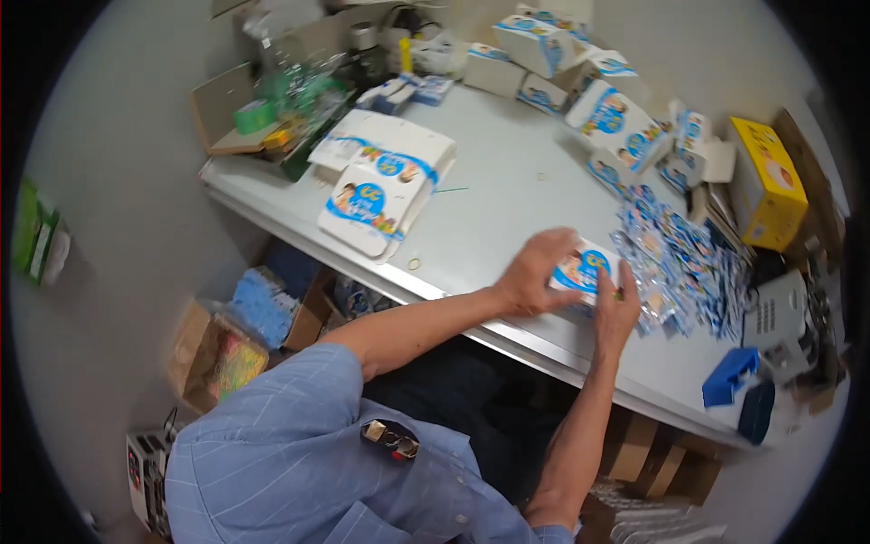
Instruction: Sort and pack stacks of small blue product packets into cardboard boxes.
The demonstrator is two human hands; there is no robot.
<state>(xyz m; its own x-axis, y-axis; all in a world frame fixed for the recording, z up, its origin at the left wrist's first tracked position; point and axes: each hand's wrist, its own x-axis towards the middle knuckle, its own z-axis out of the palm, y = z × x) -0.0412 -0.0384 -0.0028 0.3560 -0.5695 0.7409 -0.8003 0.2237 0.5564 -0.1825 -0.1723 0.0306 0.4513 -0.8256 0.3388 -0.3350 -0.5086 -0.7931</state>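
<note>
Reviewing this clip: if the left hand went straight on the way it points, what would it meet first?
The left hand would first push into the small white-and-blue box, which it seems to touch; the sachet pile appears to lie beyond, though depth is unclear.

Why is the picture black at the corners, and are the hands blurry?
In the head view, the fisheye lens makes a round picture, so the corners are black; also in the head view, the left hand, right hand and small box look a little soft.
</note>
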